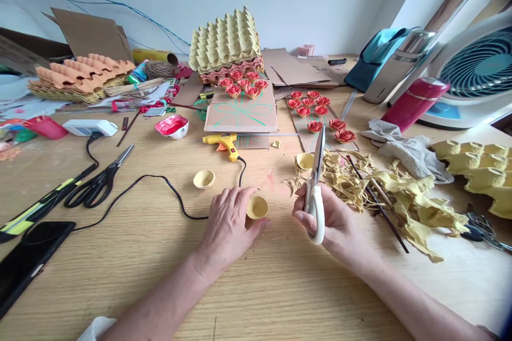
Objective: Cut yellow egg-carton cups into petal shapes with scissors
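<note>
My left hand point(230, 221) curls round a small yellow paper-pulp egg-carton cup point(257, 208) on the table, its thumb on the near side. White-handled scissors point(316, 197) are in my right hand point(334, 224), blades together and pointing up. Another cup point(204, 179) sits by itself beyond my left hand. Just behind the scissors stands a small stack of such cups point(304, 162). Torn yellow pulp scraps point(348, 178) lie in a heap to the right of them.
A yellow glue gun point(222, 144) trails a black cord across the table. Red paper flowers point(314, 126) rest on cardboard point(240, 114) behind. Black scissors point(96, 184) and a phone point(30, 261) lie left. Egg trays point(226, 42), a red flask point(416, 102) and a fan point(480, 69) stand farther back.
</note>
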`<state>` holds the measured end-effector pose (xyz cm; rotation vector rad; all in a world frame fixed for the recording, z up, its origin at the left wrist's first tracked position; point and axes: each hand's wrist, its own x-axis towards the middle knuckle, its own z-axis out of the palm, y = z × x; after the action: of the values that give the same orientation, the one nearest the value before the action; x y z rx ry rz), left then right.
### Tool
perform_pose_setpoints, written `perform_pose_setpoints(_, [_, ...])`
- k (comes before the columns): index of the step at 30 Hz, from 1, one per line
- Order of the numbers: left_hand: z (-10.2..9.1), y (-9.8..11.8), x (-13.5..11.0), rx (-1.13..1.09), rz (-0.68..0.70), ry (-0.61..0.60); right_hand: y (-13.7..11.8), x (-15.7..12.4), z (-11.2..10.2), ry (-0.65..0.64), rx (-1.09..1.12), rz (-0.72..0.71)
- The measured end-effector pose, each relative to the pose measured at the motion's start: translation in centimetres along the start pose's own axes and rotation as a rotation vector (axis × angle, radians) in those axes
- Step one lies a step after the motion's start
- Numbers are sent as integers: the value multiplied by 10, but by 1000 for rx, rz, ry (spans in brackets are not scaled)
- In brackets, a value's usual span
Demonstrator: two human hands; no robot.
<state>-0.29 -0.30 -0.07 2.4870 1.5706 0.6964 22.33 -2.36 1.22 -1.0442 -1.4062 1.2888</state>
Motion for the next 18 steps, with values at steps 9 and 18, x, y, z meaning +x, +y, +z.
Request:
perform_pose_setpoints(9, [-10,-4,-1,-215,100,-83,-1,0,0,11,-19,-3])
perform_pose_setpoints(18, [-2,-5,1,-200,27,-23,-1,-1,1,2,-46,23])
